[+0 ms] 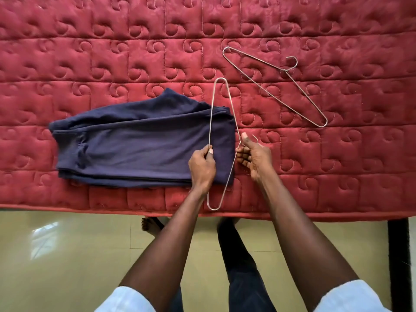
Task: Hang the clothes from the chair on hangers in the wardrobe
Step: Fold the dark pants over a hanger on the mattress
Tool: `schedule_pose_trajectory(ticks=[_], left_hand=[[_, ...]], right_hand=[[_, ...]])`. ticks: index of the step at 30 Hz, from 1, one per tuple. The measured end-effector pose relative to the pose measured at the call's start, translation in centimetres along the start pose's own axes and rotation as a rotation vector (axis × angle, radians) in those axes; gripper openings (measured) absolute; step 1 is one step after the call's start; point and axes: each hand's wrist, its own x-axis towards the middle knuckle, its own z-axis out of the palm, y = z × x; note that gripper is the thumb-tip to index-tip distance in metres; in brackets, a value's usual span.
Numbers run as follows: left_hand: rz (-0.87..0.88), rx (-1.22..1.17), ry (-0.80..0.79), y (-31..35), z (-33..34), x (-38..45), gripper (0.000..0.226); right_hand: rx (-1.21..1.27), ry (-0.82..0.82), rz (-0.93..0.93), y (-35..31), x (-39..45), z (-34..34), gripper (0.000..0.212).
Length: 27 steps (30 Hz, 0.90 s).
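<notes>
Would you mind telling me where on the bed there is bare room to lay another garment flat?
The widest bare stretch of the red quilt runs along the far side, beyond the folded navy garment. Another lies right of the spare hanger. The near middle is crowded: left hand and right hand hold a wire hanger over the garment's end.

A red quilted mattress [90, 64] stands on a glossy tiled floor [78, 255].

Left hand [202, 164] pinching wire hanger [211, 122] bar over folded navy garment [144, 143], right hand [254, 157] gripping its neck, 2nd hanger [270, 86] flat on red quilted bed [90, 64]
</notes>
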Motion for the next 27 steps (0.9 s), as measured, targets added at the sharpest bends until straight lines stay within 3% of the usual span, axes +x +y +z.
schedule_pose_trajectory(ticks=[4,7,14,19,24,27], left_hand=[[0.029,0.213,0.045,1.5,0.0,-0.7,0.029],[0.25,0.381,0.132,2.9,1.0,-1.2,0.047],[0.185,0.754,-0.137,6.9,3.2,0.5,0.049],[0.141,0.964,-0.262,7.5,4.8,0.9,0.043],[0.116,0.901,-0.33,8.4,3.5,0.8,0.041],[0.231,0.813,-0.358,8.3,1.0,1.3,0.048]], right_hand=[[-0.1,-0.009,-0.068,0.2,0.1,-0.1,0.023],[-0.198,-0.085,-0.14,0.3,0.4,-0.9,0.02],[-0.53,-0.188,-0.308,-1.4,1.7,-2.2,0.021],[-0.565,-0.209,-0.294,-1.0,2.0,-2.7,0.013],[-0.437,-0.283,-0.243,-0.4,1.5,-2.8,0.011],[-0.327,-0.296,-0.218,-0.1,0.6,-2.3,0.012]])
